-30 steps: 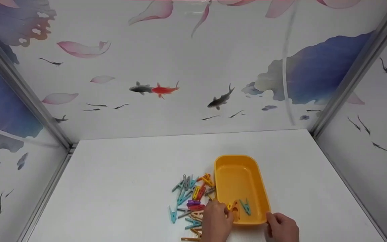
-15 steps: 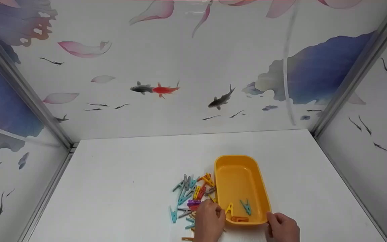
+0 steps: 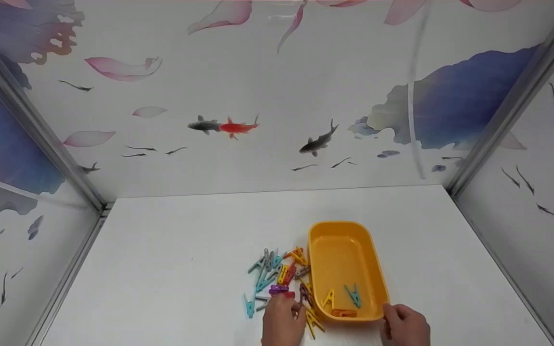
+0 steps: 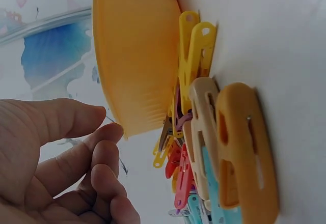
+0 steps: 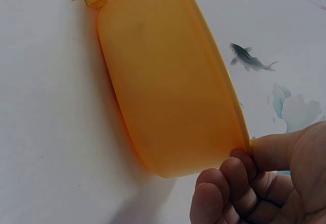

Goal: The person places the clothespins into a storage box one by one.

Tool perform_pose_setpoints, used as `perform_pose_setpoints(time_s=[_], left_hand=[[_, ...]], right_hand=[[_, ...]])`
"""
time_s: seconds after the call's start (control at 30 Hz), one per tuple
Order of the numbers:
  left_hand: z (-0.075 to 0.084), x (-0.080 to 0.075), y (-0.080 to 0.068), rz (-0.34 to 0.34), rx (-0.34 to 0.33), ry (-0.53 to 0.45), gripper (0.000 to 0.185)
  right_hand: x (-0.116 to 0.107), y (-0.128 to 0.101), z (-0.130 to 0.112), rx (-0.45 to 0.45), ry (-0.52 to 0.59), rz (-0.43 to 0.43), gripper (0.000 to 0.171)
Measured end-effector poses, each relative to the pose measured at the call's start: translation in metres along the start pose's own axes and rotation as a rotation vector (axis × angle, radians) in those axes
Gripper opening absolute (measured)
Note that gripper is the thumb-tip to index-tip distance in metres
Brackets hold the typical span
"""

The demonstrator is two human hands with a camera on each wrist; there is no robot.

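Yellow tub (image 3: 372, 269); multicoloured pegs (image 3: 277, 276)

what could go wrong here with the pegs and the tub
The yellow tub is steadied only by the right hand pinching its near corner rim; a knock from the left hand could slide or tip it, spilling the three pegs inside.
The clothes pegs lie tangled in a heap against the tub wall, so picking one may drag others along or scatter them.

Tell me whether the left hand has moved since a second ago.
Yes. The left hand has drawn back left and toward the camera, away from the yellow plastic tray, to the pile of coloured plastic clothes pegs.
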State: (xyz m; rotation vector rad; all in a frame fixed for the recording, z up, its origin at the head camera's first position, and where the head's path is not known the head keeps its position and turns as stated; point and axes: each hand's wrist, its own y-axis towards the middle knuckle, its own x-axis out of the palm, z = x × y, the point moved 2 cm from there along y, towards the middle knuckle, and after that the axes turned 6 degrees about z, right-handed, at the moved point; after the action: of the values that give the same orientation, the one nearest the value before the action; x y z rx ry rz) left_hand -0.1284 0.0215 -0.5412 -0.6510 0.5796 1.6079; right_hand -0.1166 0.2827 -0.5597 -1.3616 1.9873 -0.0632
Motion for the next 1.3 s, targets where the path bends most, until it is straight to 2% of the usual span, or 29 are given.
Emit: perform_pose_setpoints(time_s=[0.17, 0.37, 0.57, 0.67, 0.8, 0.9, 1.13, 1.3], left_hand=[[-0.011, 0.005, -0.006, -0.026, 0.004, -0.013, 0.023], [-0.017, 0.016, -0.011, -0.104, -0.004, 0.013, 0.026], [-0.018, 0.025, -0.014, -0.134, 0.119, 0.008, 0.03], [-0.016, 0.029, -0.013, -0.185, 0.138, 0.074, 0.036], [-0.013, 0.034, -0.012, -0.291, 0.045, 0.183, 0.043], [-0.01, 0.036, -0.012, -0.33, -0.035, 0.219, 0.046], [-0.006, 0.039, -0.011, -0.354, -0.116, 0.277, 0.043], [-0.005, 0.04, -0.012, -0.332, -0.123, 0.292, 0.038]], right_hand=[[0.0, 0.0, 0.0, -0.005, -0.008, 0.007, 0.033], [-0.002, 0.0, 0.001, -0.046, 0.0, 0.011, 0.036], [-0.001, 0.001, 0.002, -0.041, 0.005, 0.008, 0.036], [-0.001, 0.001, 0.002, -0.034, 0.001, 0.007, 0.035], [0.0, 0.001, 0.002, -0.019, -0.003, -0.006, 0.034], [-0.001, 0.001, 0.002, -0.024, -0.012, -0.003, 0.035], [-0.001, 0.0, 0.002, -0.029, -0.011, -0.002, 0.035], [-0.002, 0.0, 0.001, -0.062, -0.025, 0.007, 0.035]])
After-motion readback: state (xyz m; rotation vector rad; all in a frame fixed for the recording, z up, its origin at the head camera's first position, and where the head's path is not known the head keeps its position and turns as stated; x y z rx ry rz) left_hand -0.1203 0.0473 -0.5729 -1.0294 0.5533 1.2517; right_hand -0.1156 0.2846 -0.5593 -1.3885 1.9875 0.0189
